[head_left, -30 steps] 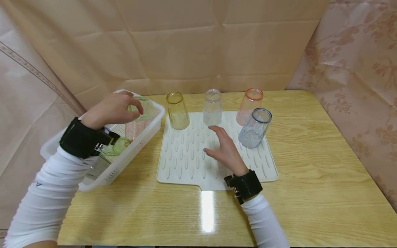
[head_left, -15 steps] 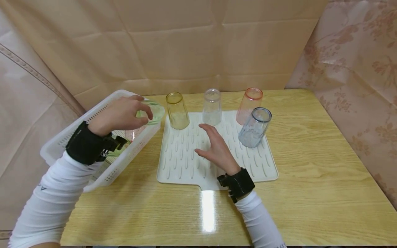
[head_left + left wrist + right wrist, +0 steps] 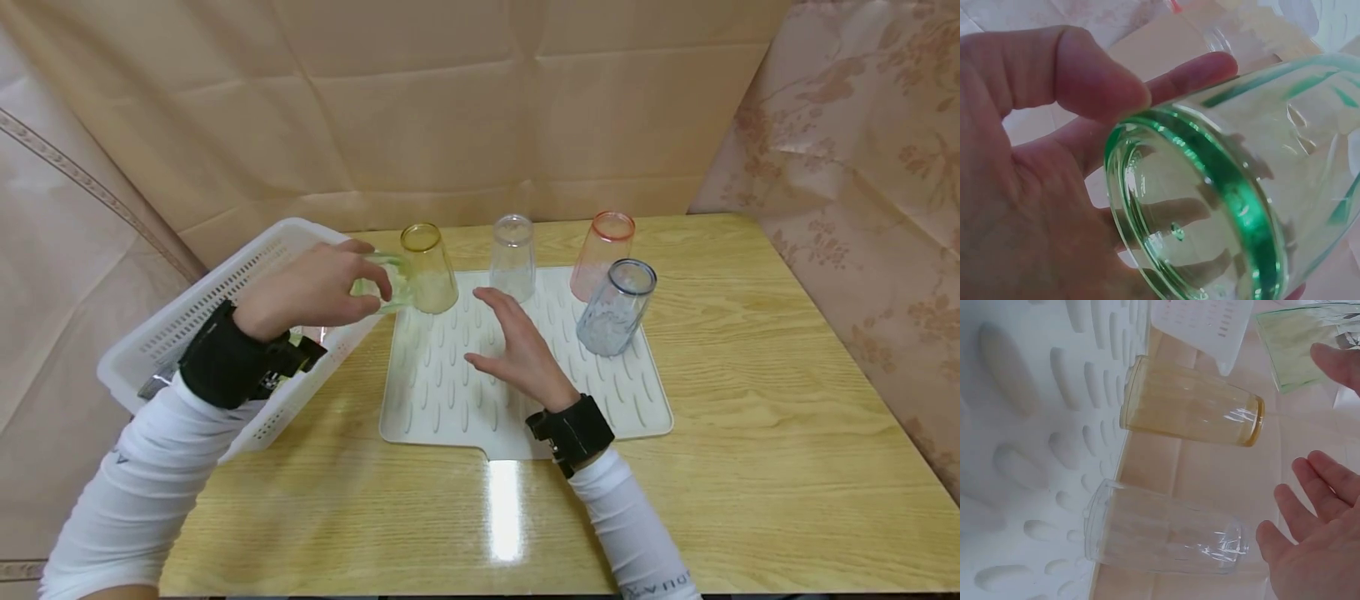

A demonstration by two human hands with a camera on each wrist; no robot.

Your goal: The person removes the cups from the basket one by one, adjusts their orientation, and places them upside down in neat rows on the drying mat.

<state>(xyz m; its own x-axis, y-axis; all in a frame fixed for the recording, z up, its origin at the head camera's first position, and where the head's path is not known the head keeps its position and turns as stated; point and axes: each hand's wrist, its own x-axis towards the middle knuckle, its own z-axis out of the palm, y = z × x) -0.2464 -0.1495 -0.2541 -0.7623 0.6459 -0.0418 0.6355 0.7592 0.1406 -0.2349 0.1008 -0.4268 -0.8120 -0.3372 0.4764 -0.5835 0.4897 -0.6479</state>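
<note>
My left hand point(image 3: 315, 287) grips a green-tinted drinking glass point(image 3: 393, 283) just past the basket's right end. In the left wrist view the thumb and fingers wrap the thick green base of the glass point(image 3: 1241, 194), which lies tilted. Over the middle of a white ribbed drying mat point(image 3: 442, 392), my right hand point(image 3: 525, 354) hovers with thumb and fingers spread, holding nothing. Upside down on the mat stand a yellow glass point(image 3: 431, 279), a clear glass point(image 3: 513, 271), a pink glass point(image 3: 600, 267) and a blue glass point(image 3: 617, 312). The green glass overlaps the yellow one in the head view.
A white perforated plastic basket point(image 3: 296, 227) sits at the left, its contents partly hidden by my left arm. The wooden table point(image 3: 772, 367) extends right of the mat. Beige cloth point(image 3: 420, 108) hangs behind the table's back edge.
My left hand has moved right, carrying the green glass out over the basket's right end toward the yellow glass. My right hand has shifted slightly left above the mat.
</note>
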